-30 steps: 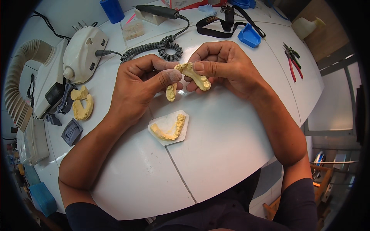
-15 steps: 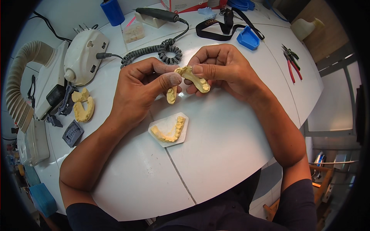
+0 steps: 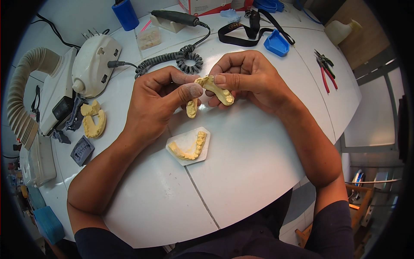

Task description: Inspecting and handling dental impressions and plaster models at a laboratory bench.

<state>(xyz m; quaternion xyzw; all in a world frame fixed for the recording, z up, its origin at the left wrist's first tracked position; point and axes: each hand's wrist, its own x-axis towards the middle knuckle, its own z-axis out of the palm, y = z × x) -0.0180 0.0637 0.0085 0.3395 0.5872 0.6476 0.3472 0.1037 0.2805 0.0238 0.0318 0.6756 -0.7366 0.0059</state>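
Between my two hands is a yellow dental cast [image 3: 221, 94], horseshoe-shaped, with its tooth shapes showing at the ends. My left hand [image 3: 166, 93], whitish with dust at the fingertips, pinches the cast's left side between thumb and fingers. From the other side my right hand [image 3: 250, 80] grips it, thumb on top and fingers curled beneath. Part of the arch is hidden behind my left thumb. Just below my hands, a second yellow cast [image 3: 199, 144] sits on a pale angular base [image 3: 185, 161] on the white table [image 3: 241, 164].
At left lie more yellow cast pieces [image 3: 95, 125] and a grey impression piece [image 3: 82, 150], near a white control box [image 3: 95, 64] and a ribbed hose [image 3: 26, 90]. A rotary handpiece [image 3: 174, 17] rests behind. Blue mould [image 3: 277, 43], black strap [image 3: 237, 36] and red-handled pliers [image 3: 325, 73] lie right.
Hardly anything differs. Both hands keep hold of the cast, with only a very slight shift; the cast on its base stays put.
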